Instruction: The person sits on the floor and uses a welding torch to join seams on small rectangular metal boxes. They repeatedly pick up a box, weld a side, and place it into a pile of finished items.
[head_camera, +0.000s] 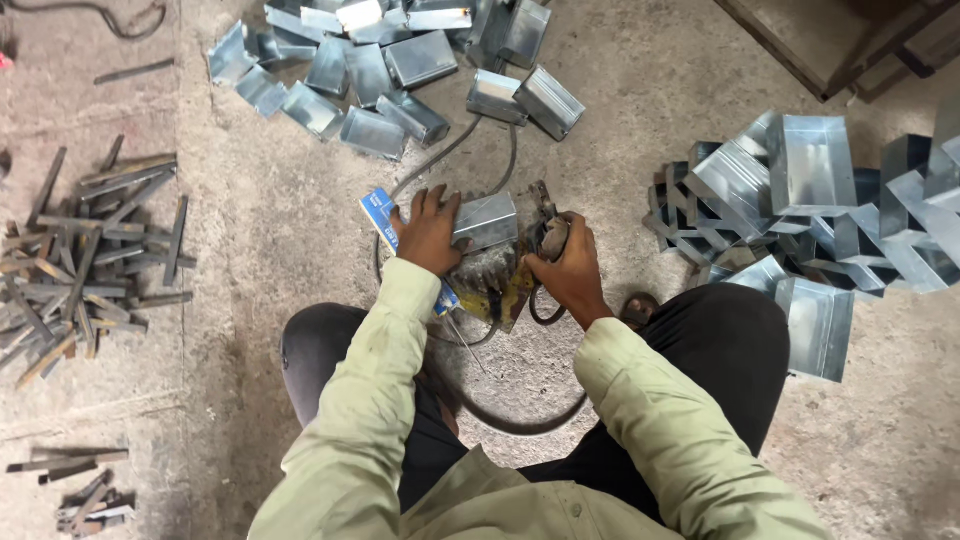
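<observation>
The left hand (430, 232) presses flat on a metal box (486, 220), its long axis running toward the right hand (568, 268); that hand grips a welding holder (551, 238) just beside the box.

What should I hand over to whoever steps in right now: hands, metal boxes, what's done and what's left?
Left hand: flat on a sheet-metal box, steadying it on the floor.
Right hand: gripping a cabled tool handle beside that box.
Piles: one heap of boxes ahead, another heap to the right; flat metal strips on the left.
Done or left: which pile is finished can't be told.
</observation>
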